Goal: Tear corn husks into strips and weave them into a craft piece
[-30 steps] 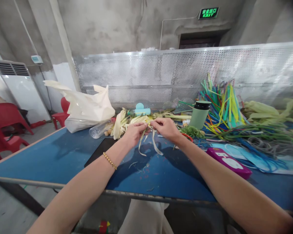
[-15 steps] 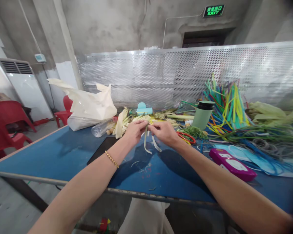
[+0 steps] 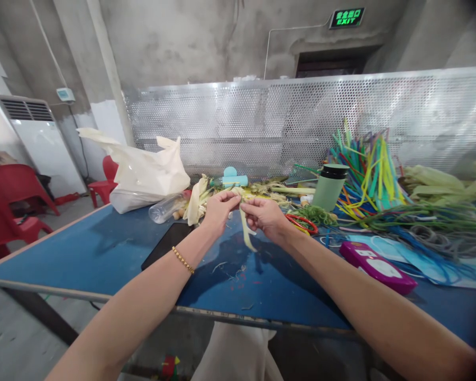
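Pale green corn husk strips [image 3: 246, 231] hang down between my two hands above the blue table [image 3: 218, 293]. My left hand [image 3: 221, 210] is closed, pinching the upper end of the strips between thumb and fingers. Close beside it, my right hand [image 3: 265, 216] is closed as well, its thumb and fingers gripping the same strips a little lower. The fingertips nearly touch, so the exact hold is partly hidden. Behind the hands lies a heap of dry husks [image 3: 198, 203]. Thin husk scraps [image 3: 232, 272] are scattered on the tabletop below.
At the left are a white plastic bag [image 3: 146, 174], a clear bottle [image 3: 164, 210] and a black tablet [image 3: 168, 243]. To the right stand a green tumbler [image 3: 330, 188] and colourful pipe cleaners [image 3: 375, 174], with a purple power strip [image 3: 378, 267] nearer. A perforated metal panel [image 3: 238, 121] runs behind.
The hanging strips have come closer together, where they were spread apart before. My right hand has turned slightly, and its fingers now show curled around the strips.
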A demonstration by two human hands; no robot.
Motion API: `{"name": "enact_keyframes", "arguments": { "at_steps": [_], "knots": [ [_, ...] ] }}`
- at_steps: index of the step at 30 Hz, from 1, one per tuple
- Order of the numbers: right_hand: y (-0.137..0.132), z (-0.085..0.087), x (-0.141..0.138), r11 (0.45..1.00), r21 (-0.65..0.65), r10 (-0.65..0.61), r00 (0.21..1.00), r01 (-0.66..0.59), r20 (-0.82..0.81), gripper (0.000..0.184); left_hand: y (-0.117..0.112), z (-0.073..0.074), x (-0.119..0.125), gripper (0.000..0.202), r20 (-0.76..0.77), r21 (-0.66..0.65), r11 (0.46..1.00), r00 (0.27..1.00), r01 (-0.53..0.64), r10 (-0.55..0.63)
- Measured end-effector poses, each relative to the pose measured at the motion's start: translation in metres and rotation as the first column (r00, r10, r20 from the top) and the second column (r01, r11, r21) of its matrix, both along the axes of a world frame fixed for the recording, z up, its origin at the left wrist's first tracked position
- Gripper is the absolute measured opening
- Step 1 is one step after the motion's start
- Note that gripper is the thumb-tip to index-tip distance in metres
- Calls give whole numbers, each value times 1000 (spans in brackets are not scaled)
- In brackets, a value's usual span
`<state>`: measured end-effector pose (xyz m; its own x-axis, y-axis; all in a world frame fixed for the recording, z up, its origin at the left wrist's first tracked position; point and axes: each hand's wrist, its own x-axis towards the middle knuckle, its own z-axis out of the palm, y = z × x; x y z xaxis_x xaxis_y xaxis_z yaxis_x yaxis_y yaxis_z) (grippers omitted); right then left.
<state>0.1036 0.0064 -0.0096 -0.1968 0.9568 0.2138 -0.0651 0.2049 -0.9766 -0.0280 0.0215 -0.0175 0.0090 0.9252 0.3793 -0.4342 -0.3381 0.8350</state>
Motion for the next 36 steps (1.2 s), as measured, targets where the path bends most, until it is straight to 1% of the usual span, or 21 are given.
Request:
{"name": "enact_keyframes", "arguments": {
  "at_steps": [3,5,9,11,12,13,14,15,16,17,18,19,20,21,23,24,26,28,30,33,36],
  "knots": [
    [0,0,0,999,-51,-9,1000,7,-25,28,0,0,0,22,-30,30,999,999,-10,11],
    [-1,-1,-2,999,-43,-5,1000,5,-3,26,0,-1,1,21,-44,38,999,999,-18,20],
    [-4,-2,-4,999,25,-29,998,27,62,22,1,-2,0,19,-57,47,999,998,-27,30],
    [-4,2,-2,994,88,-76,982,61,170,19,1,-1,0,18,-53,45,999,998,-17,19],
    [-3,4,1,984,156,-127,959,89,253,19,0,0,-1,18,-53,42,999,999,-8,10],
    [-2,8,5,960,253,-205,920,122,334,20,-1,0,-1,17,-59,37,999,998,3,-1],
    [-1,12,9,913,375,-310,866,158,391,22,-1,1,-1,16,-73,28,999,997,16,-14],
    [1,16,14,836,515,-434,805,192,405,25,-2,2,-1,15,-95,14,999,995,34,-33],
    [4,20,19,749,623,-539,755,226,374,26,-3,2,-1,15,-123,-5,998,991,58,-58],
    [6,23,24,688,688,-589,730,229,346,25,-5,2,0,14,-152,-24,996,985,84,-87],
    [9,25,27,648,733,-613,713,207,341,25,-6,2,0,14,-182,-40,993,976,112,-118],
    [11,26,30,634,754,-617,700,171,360,25,-7,1,1,14,-209,-51,989,967,140,-148],
    [13,26,33,643,756,-606,685,124,403,28,-7,0,2,13,-230,-56,985,958,165,-173],
    [14,26,34,666,742,-590,664,79,459,34,-7,0,2,12,-242,-57,982,952,181,-189],
    [14,25,36,735,677,-549,619,36,562,46,-7,-2,3,10,-235,-64,980,951,188,-198],
    [14,24,37,764,643,-534,606,49,589,51,-6,-2,3,9,-216,-78,979,956,186,-199],
    [13,25,38,797,594,-522,613,104,593,54,-5,-2,3,8,-159,-117,975,966,187,-204],
    [13,26,41,816,561,-495,666,137,558,52,-5,-1,3,9,-112,-157,966,969,203,-222],
    [14,25,43,858,500,-408,746,117,526,52,-5,0,3,9,-92,-176,961,968,214,-233],
    [18,19,43,949,310,-212,852,61,480,53,-6,0,3,10,-121,-165,965,966,206,-227],
    [20,13,39,991,122,-88,943,51,322,45,-6,-1,2,11,-213,-118,982,962,150,-172]
  ]
}}
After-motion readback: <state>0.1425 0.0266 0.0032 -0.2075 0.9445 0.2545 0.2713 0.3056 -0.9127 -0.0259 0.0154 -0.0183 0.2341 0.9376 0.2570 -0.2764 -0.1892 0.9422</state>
